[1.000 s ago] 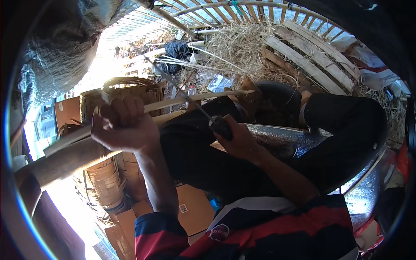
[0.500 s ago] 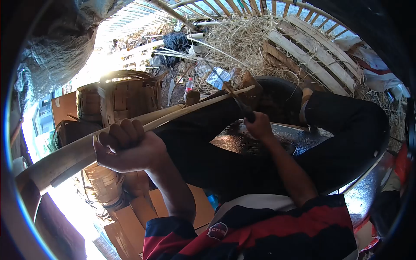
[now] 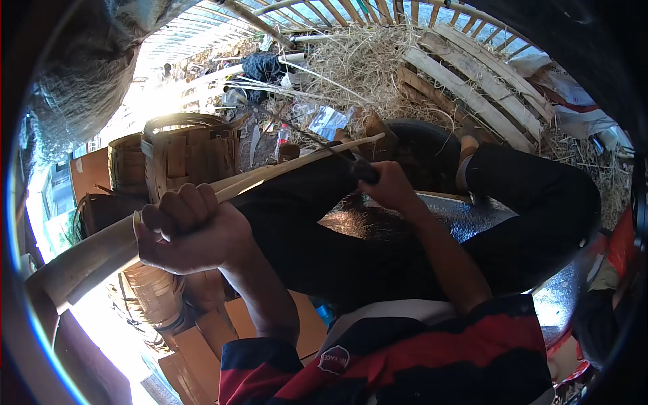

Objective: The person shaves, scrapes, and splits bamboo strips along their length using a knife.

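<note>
While pale strip is clamped by left hand and knife, crosswise, by right hand, fingers wrapped tight, steadiness is seemingly needed!

Red-and-navy shirt with white-edged badge, pale band, black trousers

Wide-angle view with black rim, the fence bowing at twelve o'clock. Strong light overexposes ten and eight o'clock; trousers sink into shadow; shiny sheet glints at four; knife blade blurred.
</note>
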### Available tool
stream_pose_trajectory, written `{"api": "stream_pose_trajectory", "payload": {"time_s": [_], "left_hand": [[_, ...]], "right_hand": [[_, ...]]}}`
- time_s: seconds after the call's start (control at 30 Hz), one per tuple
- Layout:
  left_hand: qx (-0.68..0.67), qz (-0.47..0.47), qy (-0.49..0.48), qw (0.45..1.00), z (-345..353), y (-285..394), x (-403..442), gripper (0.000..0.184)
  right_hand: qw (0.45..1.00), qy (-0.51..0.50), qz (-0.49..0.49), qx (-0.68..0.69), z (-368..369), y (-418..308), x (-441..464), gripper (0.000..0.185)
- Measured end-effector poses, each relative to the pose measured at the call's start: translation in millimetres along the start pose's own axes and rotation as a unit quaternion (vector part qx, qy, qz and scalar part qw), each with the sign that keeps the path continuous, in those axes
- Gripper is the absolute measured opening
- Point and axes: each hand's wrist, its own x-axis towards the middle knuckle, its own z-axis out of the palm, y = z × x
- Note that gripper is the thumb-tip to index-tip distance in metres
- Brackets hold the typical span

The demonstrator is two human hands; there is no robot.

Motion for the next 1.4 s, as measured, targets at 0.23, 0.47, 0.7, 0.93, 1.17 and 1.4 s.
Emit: {"api": "stream_pose_trajectory", "payload": {"time_s": [0.23, 0.47, 0.7, 0.93, 1.17, 1.4], "left_hand": [[0.025, 0.008, 0.039, 0.999, -6.4, -0.1, 7.6, 0.042], [0.011, 0.012, 0.027, 1.000, 5.6, -2.8, 1.5, 0.042], [0.014, 0.006, 0.007, 1.000, 1.2, -1.2, 5.0, 0.042], [-0.007, -0.001, -0.004, 1.000, 7.1, -3.8, 7.0, 0.042], [0.043, 0.010, 0.040, 0.998, 2.2, -4.2, 6.3, 0.043], [0.034, -0.001, 0.059, 0.998, 9.8, -6.8, 10.1, 0.045]], "right_hand": [[0.986, 0.037, 0.049, -0.154, -8.8, 4.9, -4.1, 0.023], [0.997, -0.015, -0.071, -0.019, -8.5, -62.3, -17.6, 0.025], [0.956, 0.030, 0.193, -0.220, -32.1, 89.3, 18.5, 0.033], [0.989, 0.029, 0.068, -0.129, -14.2, 0.9, 12.7, 0.036], [0.997, 0.013, 0.061, -0.048, -10.3, 39.2, 10.3, 0.032], [0.957, 0.050, 0.197, -0.205, -44.7, 124.7, 24.1, 0.035]]}}
